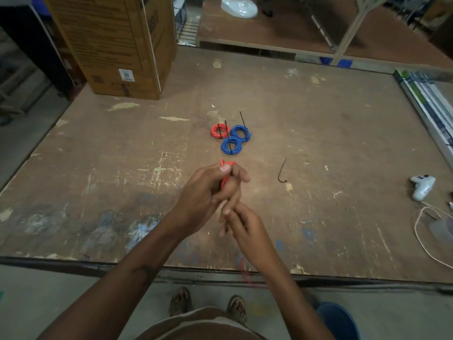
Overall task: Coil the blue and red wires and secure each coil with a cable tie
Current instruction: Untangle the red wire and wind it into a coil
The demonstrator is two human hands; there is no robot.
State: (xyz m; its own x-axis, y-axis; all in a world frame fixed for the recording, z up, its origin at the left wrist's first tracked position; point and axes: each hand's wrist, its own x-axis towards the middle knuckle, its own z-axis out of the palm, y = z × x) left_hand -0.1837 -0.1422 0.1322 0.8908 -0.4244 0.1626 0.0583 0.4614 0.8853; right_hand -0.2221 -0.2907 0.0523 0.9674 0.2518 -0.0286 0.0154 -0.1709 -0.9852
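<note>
My left hand [208, 190] grips a small coil of red wire [226, 168], which peeks out above the thumb; most of it is hidden by my fingers. My right hand [242, 224] sits just below, its fingers pinched on the same red wire, whose loose tail [245, 269] blurs down past the table's front edge. Beyond my hands lie a tied red coil [220, 131] and two tied blue coils [241, 133] [231, 145], each with a black cable tie standing up. A loose black cable tie [282, 171] lies to the right.
The worn brown table [98, 168] carries a large cardboard box [115, 45] at the back left. A white game controller [422, 186] and a white cord [421, 241] sit at the right edge. A blue bucket [339, 320] stands on the floor beside my feet.
</note>
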